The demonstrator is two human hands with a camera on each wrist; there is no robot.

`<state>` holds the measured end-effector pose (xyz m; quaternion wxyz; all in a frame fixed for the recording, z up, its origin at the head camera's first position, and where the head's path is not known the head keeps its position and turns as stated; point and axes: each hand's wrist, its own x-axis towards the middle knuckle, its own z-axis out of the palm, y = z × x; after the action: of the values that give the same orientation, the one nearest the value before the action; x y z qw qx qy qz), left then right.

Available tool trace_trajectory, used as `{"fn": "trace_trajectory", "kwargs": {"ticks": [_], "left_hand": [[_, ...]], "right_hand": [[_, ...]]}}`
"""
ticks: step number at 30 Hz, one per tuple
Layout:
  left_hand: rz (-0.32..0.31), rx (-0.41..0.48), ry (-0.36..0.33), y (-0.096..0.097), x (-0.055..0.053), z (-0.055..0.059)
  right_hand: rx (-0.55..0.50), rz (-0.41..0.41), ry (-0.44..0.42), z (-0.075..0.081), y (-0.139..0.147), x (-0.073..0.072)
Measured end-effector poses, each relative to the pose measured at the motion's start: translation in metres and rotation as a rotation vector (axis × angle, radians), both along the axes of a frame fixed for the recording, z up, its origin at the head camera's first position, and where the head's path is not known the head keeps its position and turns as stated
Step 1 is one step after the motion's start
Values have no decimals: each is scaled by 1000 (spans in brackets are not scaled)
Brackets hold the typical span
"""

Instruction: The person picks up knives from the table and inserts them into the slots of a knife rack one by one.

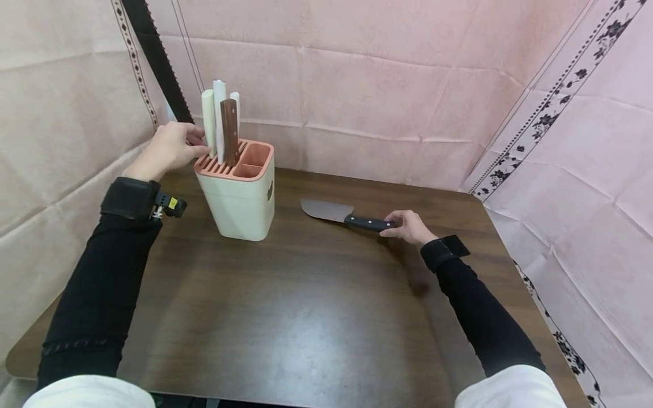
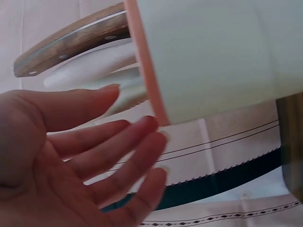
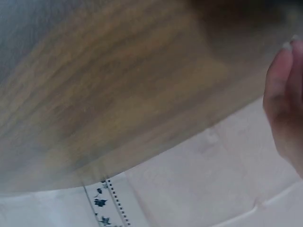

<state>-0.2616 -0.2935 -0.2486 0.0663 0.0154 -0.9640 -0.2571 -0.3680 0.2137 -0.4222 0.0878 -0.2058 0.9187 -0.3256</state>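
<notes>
A cleaver (image 1: pixel 326 210) with a broad grey blade and a black riveted handle (image 1: pixel 368 222) is low over the brown table. My right hand (image 1: pixel 406 228) pinches the end of that handle between thumb and fingers; the right wrist view has only part of the hand (image 3: pixel 287 101) at its edge. On the left stands a pale green knife block (image 1: pixel 238 207) with a pink slotted top. My left hand (image 1: pixel 176 144) is at its left side, fingers loosely extended, fingertips right at the pink rim (image 2: pixel 149 71). Knives with white handles (image 1: pixel 220 116) and a brown wooden handle (image 1: pixel 230 130) stand upright in the slots.
The wooden table (image 1: pixel 285 317) has a rounded far right corner. Pinkish cloth (image 1: pixel 357 107) hangs behind it and along both sides, with a black floral band at right (image 1: pixel 548 107). Two square compartments (image 1: pixel 256 156) are in the block's top.
</notes>
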Motion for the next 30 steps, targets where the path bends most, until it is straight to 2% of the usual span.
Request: {"fn": "trace_trajectory", "kwargs": {"ticks": [3, 5, 8, 12, 17, 22, 26, 30], "left_hand": [[-6, -53, -49, 1, 3, 2], [-11, -82, -81, 2, 6, 5], [-39, -116, -95, 7, 10, 10], [-76, -145, -78, 16, 15, 18], [-108, -141, -54, 25, 21, 24], [-158, -150, -16, 35, 24, 27], [-196, -137, 17, 45, 24, 30], [-214, -89, 30, 55, 25, 32]], "right_hand": [[-56, -32, -34, 13, 5, 0], [-92, -38, -26, 23, 8, 1], [-190, -59, -38, 37, 10, 2], [-390, -82, -102, 52, 8, 4], [-616, -68, -151, 75, -3, 11], [-774, -90, -137, 98, -17, 15], [-892, -122, -103, 111, -27, 9], [-944, -104, -53, 125, -40, 8]]}}
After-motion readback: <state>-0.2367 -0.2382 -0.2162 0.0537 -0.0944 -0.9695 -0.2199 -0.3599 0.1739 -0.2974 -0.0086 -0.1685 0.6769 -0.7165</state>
